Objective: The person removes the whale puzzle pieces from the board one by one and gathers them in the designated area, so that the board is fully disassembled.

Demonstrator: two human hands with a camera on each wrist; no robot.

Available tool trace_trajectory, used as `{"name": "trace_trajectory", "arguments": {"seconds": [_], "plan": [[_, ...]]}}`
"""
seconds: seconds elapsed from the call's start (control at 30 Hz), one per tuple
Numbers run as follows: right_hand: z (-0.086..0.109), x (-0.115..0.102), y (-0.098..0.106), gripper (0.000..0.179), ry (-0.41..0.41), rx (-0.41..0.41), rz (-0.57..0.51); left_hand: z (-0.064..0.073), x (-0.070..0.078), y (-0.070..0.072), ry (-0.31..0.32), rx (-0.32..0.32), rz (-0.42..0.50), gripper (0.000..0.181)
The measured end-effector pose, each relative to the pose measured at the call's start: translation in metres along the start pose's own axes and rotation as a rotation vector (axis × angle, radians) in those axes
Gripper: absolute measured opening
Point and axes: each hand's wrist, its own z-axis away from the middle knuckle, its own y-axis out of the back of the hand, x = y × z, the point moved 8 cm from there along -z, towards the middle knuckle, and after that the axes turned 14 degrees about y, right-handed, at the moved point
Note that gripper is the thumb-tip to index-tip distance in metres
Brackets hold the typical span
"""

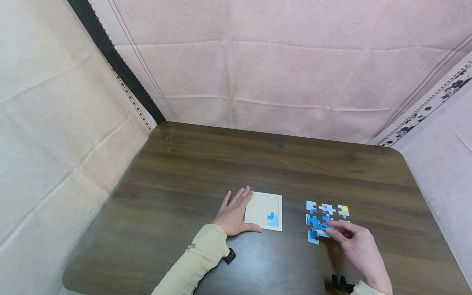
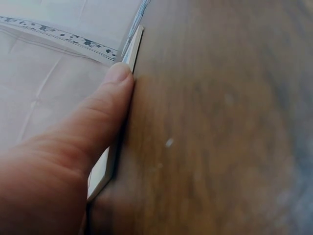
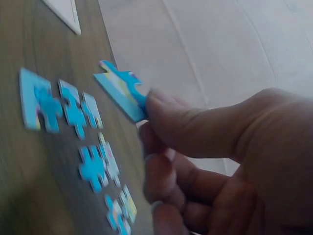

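A pale square puzzle tray [image 1: 257, 209] lies on the table with one blue jigsaw piece [image 1: 273, 221] in its lower right corner. My left hand [image 1: 234, 213] rests at the tray's left side, fingers fairly straight; in the left wrist view the thumb [image 2: 93, 115] touches the tray's edge. Over the loose pieces, my right hand [image 1: 357, 243] pinches a blue jigsaw piece [image 3: 120, 93] between thumb and fingers, raised off the table. Below it lie several loose pieces, among them a blue corner piece [image 3: 41, 103] and a yellowish piece [image 1: 343, 210]. The right hand hides part of this group.
The dark wooden table [image 1: 177, 164] has rounded corners. Pale cloth [image 1: 258, 73] hangs behind it and along both sides. The loose pieces lie to the right of the tray, with bare tabletop between.
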Motion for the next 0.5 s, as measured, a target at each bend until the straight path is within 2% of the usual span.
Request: {"name": "trace_trajectory", "arguments": {"seconds": [0.1, 0.33, 0.5], "plan": [[0.004, 0.010, 0.002, 0.027, -0.041, -0.036, -0.001, 0.000, 0.000, 0.000, 0.000, 0.001, 0.002, 0.114], [0.010, 0.034, 0.000, 0.033, -0.194, -0.097, -0.013, 0.000, 0.001, 0.000, 0.005, -0.006, 0.009, 0.114], [0.010, 0.041, 0.002, 0.034, -0.224, -0.101, -0.014, 0.000, 0.000, 0.000, 0.006, -0.007, 0.005, 0.114]]}}
